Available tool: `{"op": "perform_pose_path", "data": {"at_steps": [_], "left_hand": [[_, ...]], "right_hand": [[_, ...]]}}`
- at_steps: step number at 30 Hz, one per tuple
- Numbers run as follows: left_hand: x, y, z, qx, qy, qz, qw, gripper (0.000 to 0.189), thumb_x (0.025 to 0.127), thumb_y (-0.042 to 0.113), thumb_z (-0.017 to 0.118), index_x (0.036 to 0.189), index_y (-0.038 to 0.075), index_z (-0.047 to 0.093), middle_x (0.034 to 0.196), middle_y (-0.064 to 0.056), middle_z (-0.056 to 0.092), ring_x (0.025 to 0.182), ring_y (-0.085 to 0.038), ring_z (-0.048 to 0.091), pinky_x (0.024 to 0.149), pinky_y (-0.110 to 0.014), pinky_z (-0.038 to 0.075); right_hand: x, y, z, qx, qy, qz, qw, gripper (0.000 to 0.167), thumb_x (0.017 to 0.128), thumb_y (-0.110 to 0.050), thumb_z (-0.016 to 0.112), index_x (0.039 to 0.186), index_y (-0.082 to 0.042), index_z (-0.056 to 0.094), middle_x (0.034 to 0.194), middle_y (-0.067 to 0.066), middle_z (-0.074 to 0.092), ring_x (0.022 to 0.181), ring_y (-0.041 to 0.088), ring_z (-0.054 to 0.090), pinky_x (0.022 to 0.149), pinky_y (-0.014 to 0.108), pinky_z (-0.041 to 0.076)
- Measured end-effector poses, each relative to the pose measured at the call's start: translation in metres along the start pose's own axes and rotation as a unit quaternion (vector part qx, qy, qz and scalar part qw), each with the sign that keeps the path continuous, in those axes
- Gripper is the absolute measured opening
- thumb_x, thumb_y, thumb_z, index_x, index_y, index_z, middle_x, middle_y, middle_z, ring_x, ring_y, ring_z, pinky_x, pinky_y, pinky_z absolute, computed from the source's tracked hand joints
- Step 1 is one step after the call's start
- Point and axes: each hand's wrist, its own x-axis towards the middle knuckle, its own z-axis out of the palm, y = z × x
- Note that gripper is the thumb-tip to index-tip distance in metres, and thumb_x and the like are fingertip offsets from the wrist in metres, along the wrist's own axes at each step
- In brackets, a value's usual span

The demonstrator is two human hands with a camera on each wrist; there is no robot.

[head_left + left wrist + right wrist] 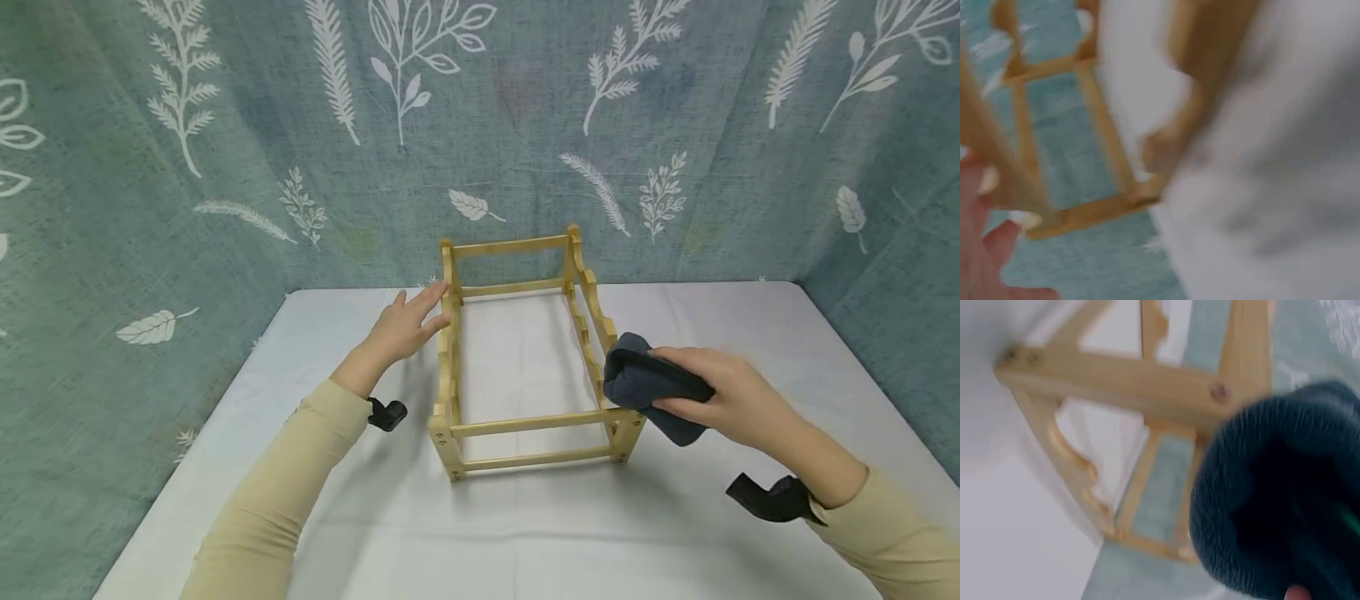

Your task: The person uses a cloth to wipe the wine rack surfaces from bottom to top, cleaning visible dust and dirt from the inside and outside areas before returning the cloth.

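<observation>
1. Subject: a pale yellow, open wooden rack with scalloped side rails [534,422] stands upright on the white cloth-covered surface [517,542], before a grey-green leaf-print curtain [517,175] at 12 o'clock.
2. Left hand [405,327]: at about 10 o'clock of the rack, fingers extended and apart, meeting the side rail; firmness of contact cannot be confirmed.
3. Right hand [723,393]: at about 4 o'clock, clamped on a dark blue, fuzzy fabric piece [643,382], which is at the rack's near right corner. Whether it touches the wood cannot be settled.
4. Progress, in judgement: the rack appears fully assembled. The work looks to be under way, the fabric piece being in hand and not yet put down. What portion is complete cannot be told; releasing the piece and withdrawing both hands remain.
5. View differences: the right wrist view alone reveals a deep, dark hollow in the fabric piece, with a green streak [1352,519] at its 3 o'clock edge. The left wrist view is blurred, though it shows scalloped rails closely. Only the head view records both hands together.
</observation>
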Motion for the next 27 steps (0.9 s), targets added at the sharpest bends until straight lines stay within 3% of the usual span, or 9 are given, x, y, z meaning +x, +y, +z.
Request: {"op": "perform_pose_path", "data": {"at_steps": [4,7,8,11,13,15,18,22,27], "left_hand": [[-0.022,-0.001,-0.021,-0.071,-0.066,0.023,0.9950,0.072,0.094,0.047,0.043,0.149,0.015,0.008,0.154,-0.008,0.007,0.136,-0.047,-0.002,0.106,-0.062,0.006],[-0.045,0.005,-0.029,-0.128,-0.127,0.052,0.9823,0.081,0.090,0.049,0.050,0.149,0.016,0.005,0.154,-0.006,0.000,0.137,-0.041,-0.009,0.107,-0.061,0.002],[-0.052,0.007,-0.029,-0.136,-0.143,0.060,0.9784,0.084,0.089,0.050,0.052,0.149,0.016,0.004,0.155,-0.005,-0.002,0.137,-0.039,-0.011,0.106,-0.062,0.002],[-0.067,0.013,-0.025,-0.134,-0.163,0.076,0.9745,0.089,0.085,0.053,0.056,0.149,0.018,0.004,0.154,-0.002,-0.007,0.138,-0.036,-0.012,0.106,-0.062,0.003],[-0.072,0.016,-0.021,-0.132,-0.159,0.080,0.9751,0.091,0.084,0.054,0.057,0.149,0.019,0.004,0.154,-0.001,-0.008,0.138,-0.035,-0.012,0.106,-0.062,0.004],[-0.074,0.017,-0.017,-0.129,-0.152,0.076,0.9768,0.092,0.083,0.055,0.057,0.149,0.022,0.003,0.154,0.002,-0.010,0.139,-0.033,-0.012,0.107,-0.061,0.005],[-0.072,0.017,-0.012,-0.143,-0.147,0.079,0.9754,0.092,0.083,0.056,0.057,0.148,0.024,0.000,0.154,0.003,-0.012,0.139,-0.031,-0.014,0.107,-0.061,0.005],[-0.069,0.012,-0.007,-0.166,-0.157,0.092,0.9691,0.094,0.083,0.056,0.056,0.148,0.024,-0.005,0.153,0.002,-0.016,0.138,-0.029,-0.016,0.107,-0.061,0.003],[-0.063,0.007,-0.010,-0.173,-0.164,0.093,0.9667,0.097,0.082,0.057,0.056,0.148,0.024,-0.007,0.152,0.002,-0.020,0.137,-0.029,-0.021,0.105,-0.063,-0.001]], "right_hand": [[0.002,-0.022,0.007,-0.009,0.066,-0.022,0.9975,0.048,0.080,-0.040,0.067,0.116,-0.008,0.062,0.106,0.009,0.065,0.092,0.023,0.061,0.074,0.025,0.050],[0.001,-0.047,0.004,0.007,0.112,-0.060,0.9919,0.054,0.086,-0.053,0.049,0.113,-0.009,0.065,0.104,0.008,0.065,0.091,0.021,0.060,0.082,0.016,0.045],[0.001,-0.057,0.005,0.020,0.117,-0.078,0.9898,0.052,0.086,-0.051,0.050,0.113,-0.009,0.065,0.103,0.009,0.065,0.089,0.021,0.060,0.082,0.015,0.045],[0.003,-0.082,0.023,0.051,0.078,-0.133,0.9868,0.045,0.087,-0.046,0.055,0.116,-0.012,0.063,0.104,0.006,0.064,0.088,0.018,0.061,0.076,0.020,0.049],[0.006,-0.093,0.047,0.048,0.021,-0.155,0.9866,0.043,0.084,-0.043,0.063,0.118,-0.016,0.061,0.105,0.003,0.063,0.087,0.015,0.061,0.071,0.023,0.052],[0.007,-0.099,0.076,0.031,-0.039,-0.167,0.9847,0.047,0.080,-0.040,0.069,0.120,-0.019,0.058,0.105,0.002,0.062,0.088,0.013,0.061,0.070,0.024,0.052],[0.010,-0.105,0.116,-0.009,-0.095,-0.181,0.9788,0.053,0.073,-0.038,0.076,0.120,-0.020,0.058,0.103,0.002,0.062,0.087,0.014,0.061,0.070,0.026,0.052],[0.018,-0.114,0.149,-0.040,-0.104,-0.196,0.9742,0.053,0.072,-0.039,0.076,0.118,-0.020,0.058,0.100,0.002,0.062,0.083,0.013,0.061,0.068,0.025,0.053],[0.032,-0.124,0.167,-0.099,-0.083,-0.205,0.9703,0.049,0.072,-0.040,0.077,0.114,-0.021,0.059,0.094,0.002,0.063,0.073,0.013,0.058,0.057,0.023,0.051]]}}
